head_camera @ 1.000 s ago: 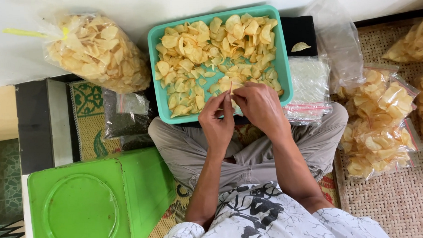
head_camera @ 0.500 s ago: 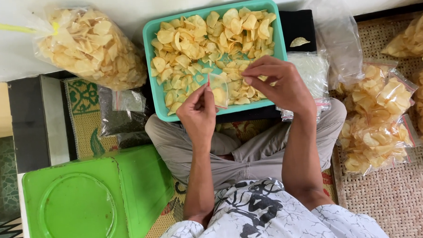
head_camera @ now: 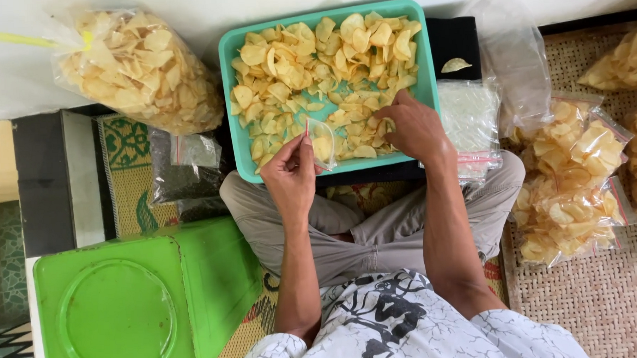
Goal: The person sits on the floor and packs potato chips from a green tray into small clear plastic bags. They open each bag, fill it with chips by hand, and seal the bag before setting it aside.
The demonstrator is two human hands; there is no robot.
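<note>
While left hand (head_camera: 291, 174) pinches clear (crinkly) bag (head_camera: 322, 142).

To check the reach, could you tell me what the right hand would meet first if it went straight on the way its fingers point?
The right hand points into the teal tray; its fingers already seem to rest on the pale chips, so more chips come first, though depth is unclear.

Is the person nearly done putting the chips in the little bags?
Not nearly. Done: filled clear bags of chips lie on the mat at the right. In hand: the left hand holds a small clear plastic bag open while the right hand reaches into the chips. Left: the teal plastic tray is heaped.
</note>
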